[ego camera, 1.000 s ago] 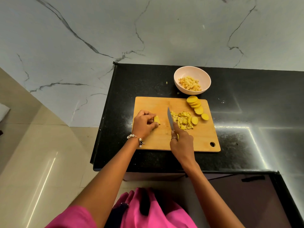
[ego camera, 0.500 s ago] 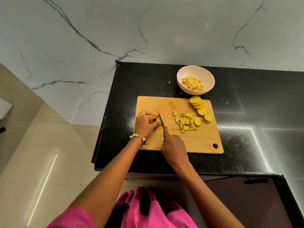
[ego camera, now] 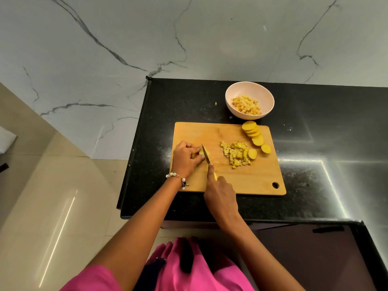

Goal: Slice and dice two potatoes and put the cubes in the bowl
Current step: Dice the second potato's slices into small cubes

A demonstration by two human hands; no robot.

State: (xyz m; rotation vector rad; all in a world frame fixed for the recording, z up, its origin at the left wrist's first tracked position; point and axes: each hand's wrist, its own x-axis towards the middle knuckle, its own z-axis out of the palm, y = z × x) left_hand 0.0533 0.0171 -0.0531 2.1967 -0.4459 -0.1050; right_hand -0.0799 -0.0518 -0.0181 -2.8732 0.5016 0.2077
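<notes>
Right hand holds the knife in a closed grip on the handle, forefinger laid along the spine, blade set into the potato piece on the cutting board. Left hand pins that piece in a curled-finger grip, fingertips just beside the blade. Dicing is in hand. Beyond lie a heap of cubes and uncut slices; on the worktop behind, the bowl holds cubes already. Next move likely calls for a straight downward cut, fingertips kept clear.
</notes>
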